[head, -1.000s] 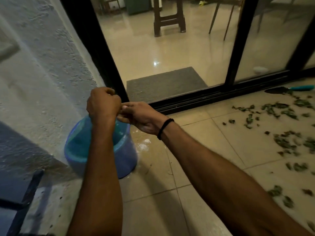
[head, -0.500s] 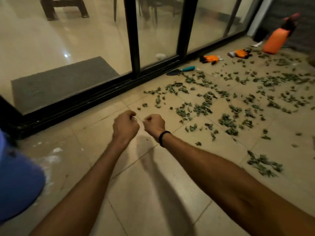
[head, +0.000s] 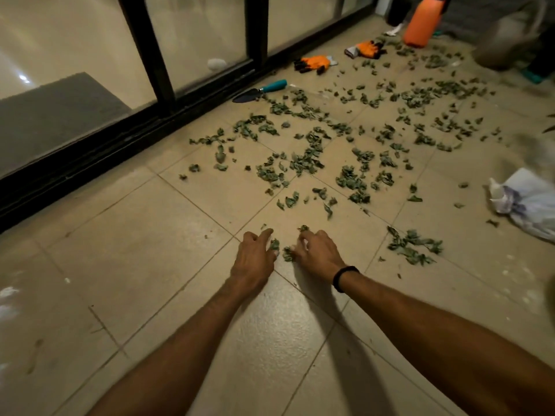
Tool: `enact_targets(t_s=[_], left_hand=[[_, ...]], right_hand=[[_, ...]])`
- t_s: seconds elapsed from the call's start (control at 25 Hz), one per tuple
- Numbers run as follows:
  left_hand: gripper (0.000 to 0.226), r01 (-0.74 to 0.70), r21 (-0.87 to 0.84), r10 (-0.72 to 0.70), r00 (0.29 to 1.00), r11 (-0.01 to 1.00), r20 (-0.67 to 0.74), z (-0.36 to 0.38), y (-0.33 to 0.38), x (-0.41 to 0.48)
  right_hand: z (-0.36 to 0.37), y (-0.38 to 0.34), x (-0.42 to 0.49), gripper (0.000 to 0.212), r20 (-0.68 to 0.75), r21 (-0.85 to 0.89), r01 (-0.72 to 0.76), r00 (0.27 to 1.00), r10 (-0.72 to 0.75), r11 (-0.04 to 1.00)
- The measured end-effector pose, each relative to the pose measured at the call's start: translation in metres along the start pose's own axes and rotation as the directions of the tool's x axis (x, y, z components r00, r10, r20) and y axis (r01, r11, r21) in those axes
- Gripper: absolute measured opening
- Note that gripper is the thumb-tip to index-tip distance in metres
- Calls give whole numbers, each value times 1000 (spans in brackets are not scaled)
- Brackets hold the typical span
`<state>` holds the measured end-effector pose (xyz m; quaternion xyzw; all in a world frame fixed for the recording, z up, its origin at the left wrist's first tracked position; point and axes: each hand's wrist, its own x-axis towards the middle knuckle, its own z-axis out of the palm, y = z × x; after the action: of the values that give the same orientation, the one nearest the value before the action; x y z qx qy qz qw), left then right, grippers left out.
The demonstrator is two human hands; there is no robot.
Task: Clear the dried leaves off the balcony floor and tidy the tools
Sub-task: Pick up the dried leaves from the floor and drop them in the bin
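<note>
- Forearms are stretched forward over the tiled floor (head: 150,265), and a black wristband (head: 345,277) is worn on the right one.
- Fingers of the left hand (head: 253,259) are spread and loosely bent, with their tips laid on the tile; a leaf scrap is touched at the thumb side, and nothing is grasped.
- Just beside it, the right hand (head: 318,255) is curled round a few leaf scraps.
- Dried leaves (head: 306,160) are scattered over the tiles beyond both hands, and a separate clump lies to the right.
- A crumpled white bag (head: 528,202) is seen at the right edge.
- A trowel (head: 259,91) with a teal handle is laid beside the black door track (head: 120,145).
- Farther along, two orange gloves (head: 315,63) lie apart, and an orange bottle (head: 420,22) stands upright at the far end.
</note>
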<state>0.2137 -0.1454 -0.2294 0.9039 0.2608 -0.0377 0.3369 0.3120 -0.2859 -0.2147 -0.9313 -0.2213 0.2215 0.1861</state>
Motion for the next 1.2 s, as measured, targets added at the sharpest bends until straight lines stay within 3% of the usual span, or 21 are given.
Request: enact_targets(t_s=[0.08, 0.16, 0.2, 0.28, 0.36, 0.44, 0.56, 0.64, 0.68, 0.8, 0.96, 1.08, 1.2], left_hand=[[48, -53, 61, 54, 998, 997, -9, 8, 1, -1], [24, -112, 78, 116, 992, 991, -49, 15, 0, 0], [12, -115, 46, 119, 990, 992, -77, 18, -2, 0], [10, -106, -14, 103, 985, 994, -139, 25, -4, 0], [11, -75, -26, 68, 975, 997, -212, 29, -4, 1], [12, -51, -50, 37, 966, 997, -257, 31, -1, 2], [12, -53, -65, 33, 959, 996, -283, 34, 3, 3], [17, -61, -65, 39, 955, 996, -295, 34, 8, 5], [19, -65, -79, 38, 953, 995, -300, 34, 9, 6], [22, -66, -87, 39, 957, 994, -288, 40, 17, 18], [18, -81, -217, 17, 960, 973, -280, 51, 30, 23], [17, 37, -460, -145, 969, 887, -201, 58, 48, 23], [20, 229, -763, -325, 946, 605, 26, 59, 71, 24]], right_hand=[[7, -4, -11, 43, 55, 4, 113, 992, -113, 994], [15, -12, -14, 28, 39, -37, 201, 979, -199, 979], [20, -16, -14, 20, 16, -68, 220, 976, -219, 973], [30, -25, -14, 21, -36, -120, 205, 977, -210, 971], [37, -32, -15, 17, -110, -73, 126, 985, -133, 989], [41, -36, -22, 10, -236, 113, 14, 972, 13, 994], [38, -31, -45, 17, -410, 467, -130, 845, 345, 875], [37, -13, -64, 23, -474, 543, -174, 744, 471, 822], [37, -3, -71, 24, -473, 554, -196, 726, 499, 809], [41, 20, -69, 27, -393, 524, -258, 773, 499, 812], [53, 10, -65, 31, -346, 450, -157, 877, 334, 879], [58, 8, -62, 10, -433, 367, -119, 856, 283, 923], [41, 24, -69, 12, -481, 459, -160, 782, 396, 874]])
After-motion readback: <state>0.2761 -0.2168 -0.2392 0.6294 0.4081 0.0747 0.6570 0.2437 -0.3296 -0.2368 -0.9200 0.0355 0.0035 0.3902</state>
